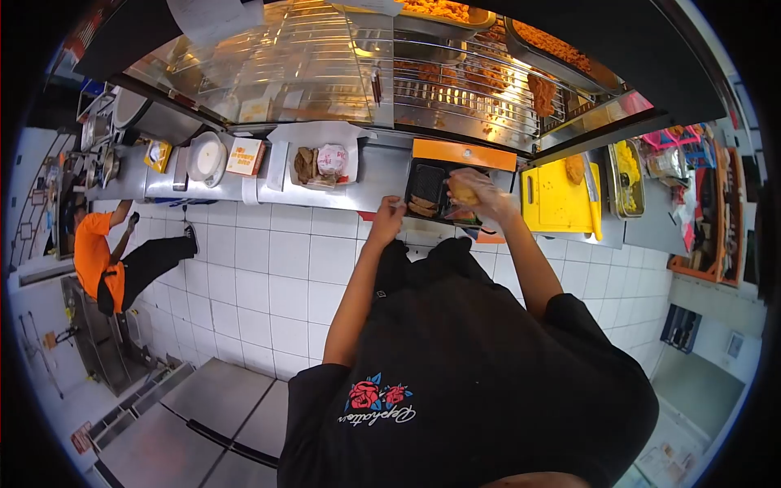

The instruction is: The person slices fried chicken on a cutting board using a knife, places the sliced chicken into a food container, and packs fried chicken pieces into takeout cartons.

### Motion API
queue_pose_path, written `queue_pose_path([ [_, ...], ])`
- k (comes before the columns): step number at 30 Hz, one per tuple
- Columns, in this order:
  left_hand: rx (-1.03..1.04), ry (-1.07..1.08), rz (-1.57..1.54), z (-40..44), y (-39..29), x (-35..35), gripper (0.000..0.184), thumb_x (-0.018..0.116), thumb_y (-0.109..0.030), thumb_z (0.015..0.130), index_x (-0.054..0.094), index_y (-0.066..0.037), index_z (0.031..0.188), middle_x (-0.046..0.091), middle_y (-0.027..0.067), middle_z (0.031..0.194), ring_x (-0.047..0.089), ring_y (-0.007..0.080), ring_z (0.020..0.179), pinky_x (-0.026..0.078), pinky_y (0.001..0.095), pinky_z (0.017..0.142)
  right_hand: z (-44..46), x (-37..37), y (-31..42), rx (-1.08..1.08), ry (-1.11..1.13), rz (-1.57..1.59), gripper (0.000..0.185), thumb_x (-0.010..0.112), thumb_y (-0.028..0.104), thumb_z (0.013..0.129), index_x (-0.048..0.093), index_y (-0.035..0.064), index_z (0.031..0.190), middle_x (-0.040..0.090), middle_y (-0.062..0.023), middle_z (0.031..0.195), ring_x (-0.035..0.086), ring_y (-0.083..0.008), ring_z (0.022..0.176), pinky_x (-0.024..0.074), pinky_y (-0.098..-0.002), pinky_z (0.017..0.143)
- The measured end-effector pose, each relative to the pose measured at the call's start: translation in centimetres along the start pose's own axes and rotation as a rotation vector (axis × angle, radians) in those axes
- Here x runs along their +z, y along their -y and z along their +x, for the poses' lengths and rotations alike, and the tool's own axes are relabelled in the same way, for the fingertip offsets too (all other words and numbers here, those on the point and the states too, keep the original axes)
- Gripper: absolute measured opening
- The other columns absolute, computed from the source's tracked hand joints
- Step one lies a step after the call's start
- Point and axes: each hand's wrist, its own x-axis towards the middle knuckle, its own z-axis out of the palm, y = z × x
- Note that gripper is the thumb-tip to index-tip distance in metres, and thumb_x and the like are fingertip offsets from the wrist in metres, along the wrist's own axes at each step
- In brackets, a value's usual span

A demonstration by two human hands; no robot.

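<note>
An orange-lidded takeaway box [464, 152] with a black inside lies open on the counter in front of me. Brown slices of food [423, 204] sit in its left part. My left hand [387, 220] is bare, its fingers closed at the near left edge of the box. Inside a clear plastic glove, my right hand [486, 199] grips a golden-brown piece of food [464, 192] over the right part of the box. Its exact kind is unclear, and the hand hides much of that side.
Right of the box lies a yellow cutting board [553, 213] with a knife [593, 199] and a fried piece [574, 169]. A paper-lined tray [279, 168] and a small carton [246, 156] stand left. A heated glass cabinet overhangs the counter. A person in orange [99, 256] is far left.
</note>
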Motion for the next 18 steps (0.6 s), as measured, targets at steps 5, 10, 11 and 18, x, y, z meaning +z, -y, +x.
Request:
queue_pose_path([
  [5, 0.037, 0.101, 0.155, 2.4, 2.2, 0.0, 0.047, 0.065, -0.025, 0.099, 0.049, 0.0, 0.135, 0.063, 0.0083, 0.084, 0.065, 0.0152, 0.075, 0.055, 0.0309, 0.061, 3.4, -0.2, -0.6, -0.121, 0.108, -0.517, 0.043, 0.074, 0.03, 0.093, 0.059, 0.0068, 0.127, 0.064, -0.007, 0.125, 0.065, -0.022, 0.112, 0.0608, -0.04, 0.09],
  [10, 0.156, 0.056, 0.106, 3.0, 5.1, 0.1, 0.036, 0.064, -0.017, 0.099, 0.055, 0.001, 0.129, 0.065, 0.0075, 0.083, 0.065, 0.0138, 0.073, 0.055, 0.0296, 0.066, 0.8, -1.6, 1.6, -0.244, 0.035, -1.05, 0.047, 0.073, 0.033, 0.091, 0.06, 0.0038, 0.126, 0.063, -0.0107, 0.127, 0.064, -0.0257, 0.114, 0.054, -0.0395, 0.1],
  [11, 0.153, 0.055, 0.093, 2.9, 5.1, 0.1, 0.033, 0.064, -0.015, 0.1, 0.056, 0.001, 0.128, 0.066, 0.0076, 0.084, 0.065, 0.0135, 0.072, 0.055, 0.0287, 0.067, 0.4, -1.8, 1.5, -0.248, 0.034, -1.046, 0.049, 0.074, 0.034, 0.089, 0.061, 0.003, 0.124, 0.064, -0.013, 0.126, 0.064, -0.0269, 0.115, 0.0515, -0.0396, 0.102],
  [18, 0.14, 0.015, -0.042, 2.1, 4.7, 0.3, 0.03, 0.068, -0.014, 0.096, 0.061, 0.001, 0.121, 0.062, 0.008, 0.085, 0.064, 0.0142, 0.071, 0.053, 0.0283, 0.065, 4.8, 6.2, -0.6, -0.532, -0.057, -1.542, 0.06, 0.08, 0.04, 0.078, 0.065, 0.0012, 0.122, 0.056, -0.0229, 0.137, 0.055, -0.0375, 0.127, 0.0408, -0.0439, 0.111],
])
